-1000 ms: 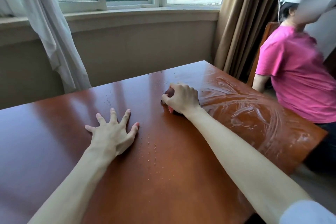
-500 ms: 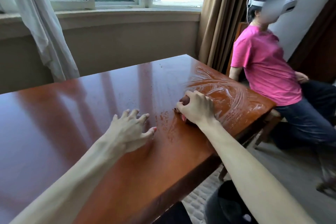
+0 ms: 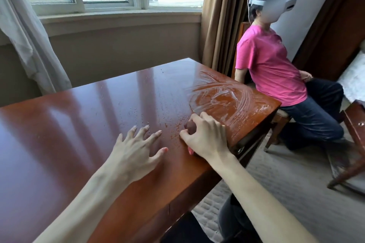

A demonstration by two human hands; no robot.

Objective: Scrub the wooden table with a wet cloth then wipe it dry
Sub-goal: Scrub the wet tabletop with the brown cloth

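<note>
Head view: right hand point(image 3: 206, 137), clenched on a mostly hidden cloth point(image 3: 191, 126), has slid back from mid-table toward the near right edge; left hand point(image 3: 136, 149) rests spread on the table point(image 3: 69, 124). Wet swirls point(image 3: 223, 94) cover only the right end, so scrubbing looks far from finished.

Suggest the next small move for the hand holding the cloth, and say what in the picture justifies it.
Probably sweep the right hand and its cloth leftward: wet swirls cover only the table's right end, while the stretch beyond the left hand looks dry and glossy.
</note>
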